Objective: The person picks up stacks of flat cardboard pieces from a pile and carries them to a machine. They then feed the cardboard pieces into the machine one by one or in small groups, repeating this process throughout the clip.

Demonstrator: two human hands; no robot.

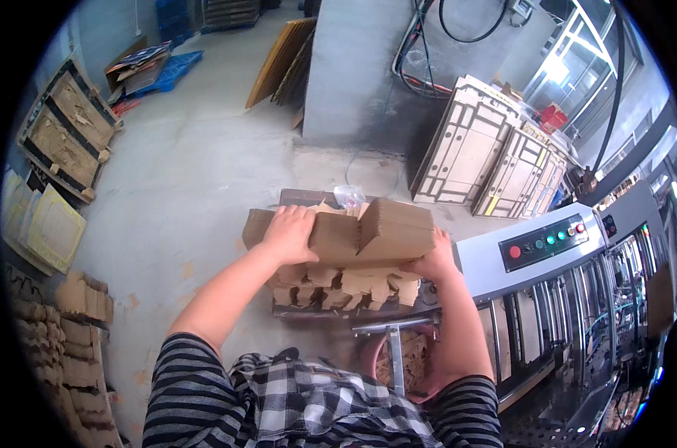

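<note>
In front of me, both hands are on a thick bundle of brown cardboard pieces (394, 224), its right part raised higher than its left. My left hand (290, 233) lies over the bundle's left part, fingers across the top and thumb on the near side. At the right end, my right hand (433, 259) grips the bundle's lower corner; some of its fingers are hidden behind the cardboard. Beneath sit more layered cardboard pieces (331, 287) with jagged, cut-out edges, on a dark low platform (297, 310). A clear plastic bag (348, 196) lies just behind the bundle.
A machine with a button panel (544, 246) stands to the right. Below the platform, a pink bin (426, 390) of scraps sits behind a metal T-bar (396, 358). Cutting boards (469, 142) lean at the back right. Stacked cardboard (81, 355) fills the lower left.
</note>
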